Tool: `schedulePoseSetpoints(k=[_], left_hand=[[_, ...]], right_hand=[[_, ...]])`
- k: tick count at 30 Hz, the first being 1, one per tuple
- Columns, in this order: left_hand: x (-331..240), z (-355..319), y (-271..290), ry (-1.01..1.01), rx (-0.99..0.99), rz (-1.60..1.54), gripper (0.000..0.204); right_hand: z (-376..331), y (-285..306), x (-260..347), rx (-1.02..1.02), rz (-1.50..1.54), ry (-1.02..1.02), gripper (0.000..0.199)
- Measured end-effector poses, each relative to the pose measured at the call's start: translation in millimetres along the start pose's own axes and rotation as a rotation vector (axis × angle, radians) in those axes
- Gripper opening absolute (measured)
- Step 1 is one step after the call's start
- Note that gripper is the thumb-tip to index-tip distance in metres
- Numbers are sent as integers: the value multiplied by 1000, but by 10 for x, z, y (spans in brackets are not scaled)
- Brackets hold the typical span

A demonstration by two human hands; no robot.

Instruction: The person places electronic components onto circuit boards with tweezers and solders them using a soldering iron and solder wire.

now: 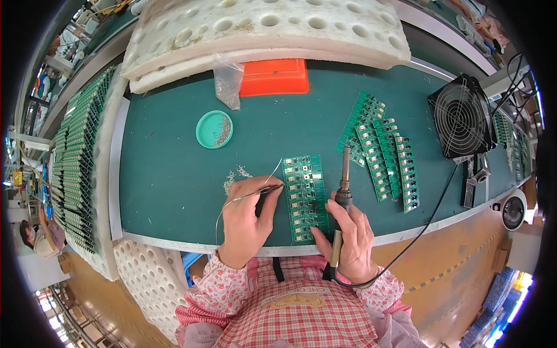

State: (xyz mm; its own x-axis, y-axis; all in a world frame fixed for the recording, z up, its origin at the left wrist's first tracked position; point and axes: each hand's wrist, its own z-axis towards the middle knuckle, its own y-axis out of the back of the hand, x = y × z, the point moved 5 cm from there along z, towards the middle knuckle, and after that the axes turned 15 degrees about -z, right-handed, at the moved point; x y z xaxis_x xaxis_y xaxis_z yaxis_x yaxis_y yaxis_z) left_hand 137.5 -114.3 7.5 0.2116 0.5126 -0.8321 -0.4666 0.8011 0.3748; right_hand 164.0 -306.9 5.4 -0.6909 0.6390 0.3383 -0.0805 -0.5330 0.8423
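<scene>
Seemingly unfinished: green circuit panel [301, 200]; left hand [246, 220] pinches silvery wire [274, 170]; right hand [355, 238] clasps black-handled soldering iron [343, 197]; two-o'clock green boards [372, 158] undetermined.

I can pass over the green mat [284, 124] between green dish [206, 129], left, and loose boards [373, 165], right — far end stopped by red box [275, 76], foam block [270, 36]; black cord [430, 223] crosses near right.

Far side of the green bench top [165, 180]: a white foam block [249, 40] pierced with round holes; in front of it, an orange-red plastic box [275, 78], its left end overlapped by a clear bag [228, 78]. Right: a black fan [462, 119] with wire guard. Lower left: a perforated white foam sheet [145, 265], brown floor [449, 246] beyond.
</scene>
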Motion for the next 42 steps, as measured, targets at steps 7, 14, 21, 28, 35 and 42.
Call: schedulePoseSetpoints(k=[7, 14, 21, 28, 35, 42], left_hand=[[59, 77, -115, 71, 51, -83, 12], [30, 64, -144, 42, 87, -28, 13], [5, 48, -162, 13, 94, 3, 20], [2, 44, -183, -57, 108, 49, 22], [9, 46, -175, -43, 117, 46, 22], [8, 49, -180, -26, 114, 52, 22]], right_hand=[[-8, -6, -87, -34, 6, -53, 70], [27, 36, -146, -25, 3, -65, 72], [-3, 34, -182, -53, 25, -89, 69], [-10, 53, -194, -89, 62, -86, 66], [2, 95, -198, -102, 86, -93, 63], [74, 154, -193, -119, 85, -84, 59]])
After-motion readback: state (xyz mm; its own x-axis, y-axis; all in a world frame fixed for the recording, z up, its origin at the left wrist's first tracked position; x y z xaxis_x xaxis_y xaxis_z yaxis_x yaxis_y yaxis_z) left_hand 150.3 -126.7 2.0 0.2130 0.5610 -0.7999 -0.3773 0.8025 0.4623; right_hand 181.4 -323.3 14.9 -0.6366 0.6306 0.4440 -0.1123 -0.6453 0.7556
